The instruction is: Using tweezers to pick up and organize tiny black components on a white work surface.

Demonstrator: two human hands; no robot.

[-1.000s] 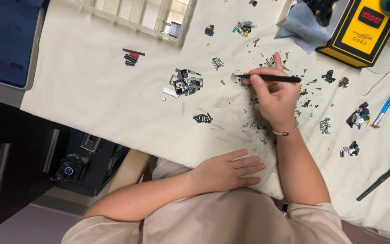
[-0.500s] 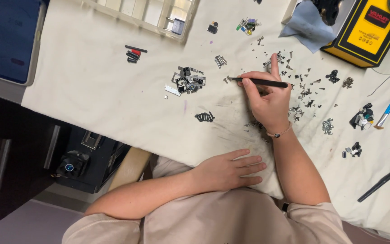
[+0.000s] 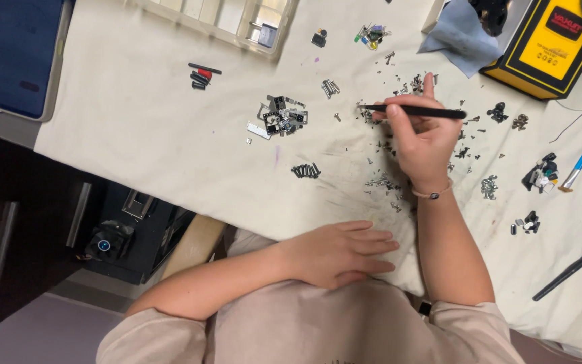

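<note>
Head view: our right hand (image 3: 422,138) pinches black tweezers (image 3: 413,111) over the cream cloth (image 3: 156,135).
Tweezer tips sit among loose screws (image 3: 399,87), just right of the grey parts pile (image 3: 283,116). Our left hand (image 3: 338,253) rests flat, fingers loosely spread and holding nothing, on the cloth's near edge.

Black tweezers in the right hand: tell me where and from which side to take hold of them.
Grip the black tweezers along the middle of the shaft, about where the right hand pinches them now, coming from above. They lie nearly level over the cloth, thin tip pointing left into the scattered small screws, so the middle probably gives the best control. The left hand rests at the cloth's near edge.
</note>
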